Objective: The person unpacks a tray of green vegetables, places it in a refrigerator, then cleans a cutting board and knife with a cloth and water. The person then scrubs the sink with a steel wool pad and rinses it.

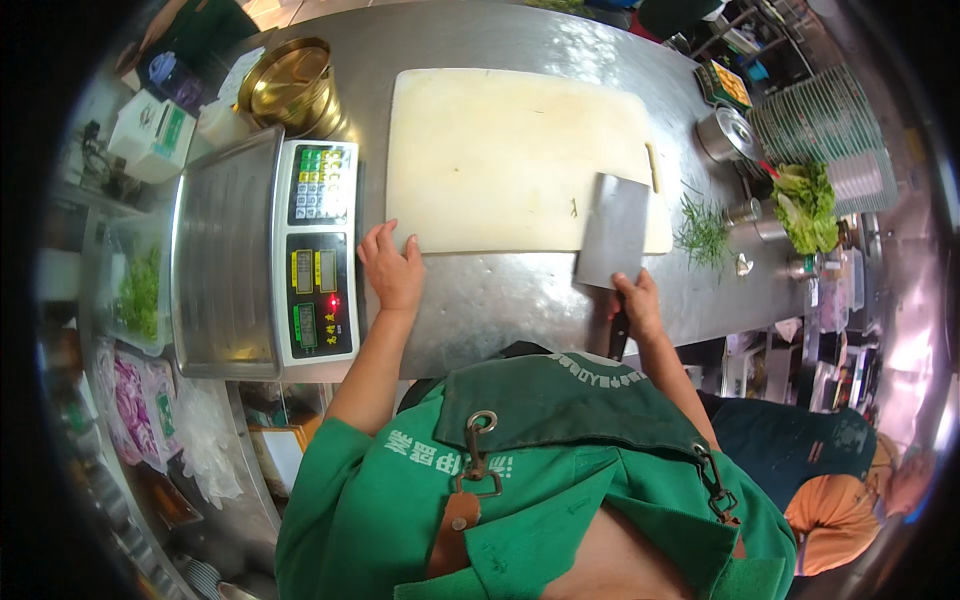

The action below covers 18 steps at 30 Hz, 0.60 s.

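My right hand (639,306) grips the dark handle of a Chinese cleaver (616,229). Its broad blade lies over the near right part of a white cutting board (495,157), flat side up; whether it touches the board I cannot tell. At the board's near left corner is my left hand (393,262), empty, with fingers apart and fingertips close to the edge. A small green scrap (574,208) lies on the board just left of the blade. To the right of the board, a loose heap of thin green shreds (703,231) rests on the steel table (487,300).
A digital scale (319,247) with a steel tray stands left of my left hand, a brass-coloured pot (292,82) behind it. Stacked plates (817,135), a lidded steel pot (726,135) and lettuce (806,206) crowd the right end. Another person (795,450) is at lower right.
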### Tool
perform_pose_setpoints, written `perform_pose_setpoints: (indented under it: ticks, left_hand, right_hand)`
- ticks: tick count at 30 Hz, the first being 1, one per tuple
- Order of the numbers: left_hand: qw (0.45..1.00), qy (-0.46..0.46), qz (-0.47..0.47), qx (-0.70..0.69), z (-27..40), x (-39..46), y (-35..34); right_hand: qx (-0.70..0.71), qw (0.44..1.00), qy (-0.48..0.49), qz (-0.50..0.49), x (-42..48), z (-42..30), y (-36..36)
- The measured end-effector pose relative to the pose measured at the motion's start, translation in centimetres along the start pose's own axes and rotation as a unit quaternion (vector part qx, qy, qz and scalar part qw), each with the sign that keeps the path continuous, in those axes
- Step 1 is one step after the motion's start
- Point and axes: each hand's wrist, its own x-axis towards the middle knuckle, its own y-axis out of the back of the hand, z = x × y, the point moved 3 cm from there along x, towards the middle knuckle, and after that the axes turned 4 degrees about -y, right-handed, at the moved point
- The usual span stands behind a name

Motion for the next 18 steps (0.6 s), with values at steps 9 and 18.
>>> perform_pose_setpoints:
  ticks: [9, 18]
  left_hand:
    - [1.000, -0.006, 0.012, 0.002, 0.3, 0.2, 0.4]
    - [1.000, 0.001, 0.003, 0.003, 0.6, 0.3, 0.8]
  right_hand:
    - [0.043, 0.982, -0.031, -0.184, 4.0, -3.3, -13.2]
    - [0.076, 0.992, 0.028, -0.098, 10.4, -9.2, -5.1]
